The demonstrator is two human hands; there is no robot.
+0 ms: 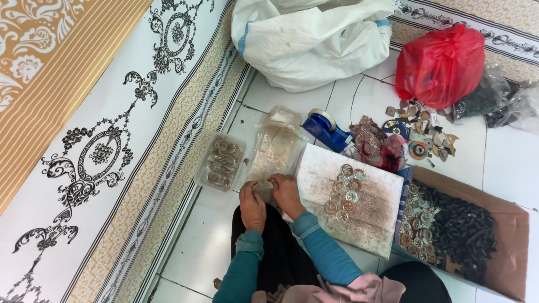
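My left hand (251,205) and my right hand (285,192) sit close together over my lap, both pinching the near edge of a small clear plastic bag (268,163) that lies on a stack of similar bags. Just right of my right hand lies a worn white board (370,216) with several round metallic discs (343,193) in rows on it. Left of the bags sits a filled clear packet of discs (220,161). Whatever lies under my fingers is hidden.
A cardboard box (505,247) at the right holds dark small parts and more discs. A blue tape dispenser (324,129), scattered scraps, a red plastic bag (441,64), a white sack (309,39) and dark clear bags (505,101) lie beyond. A patterned mat (112,140) runs along the left.
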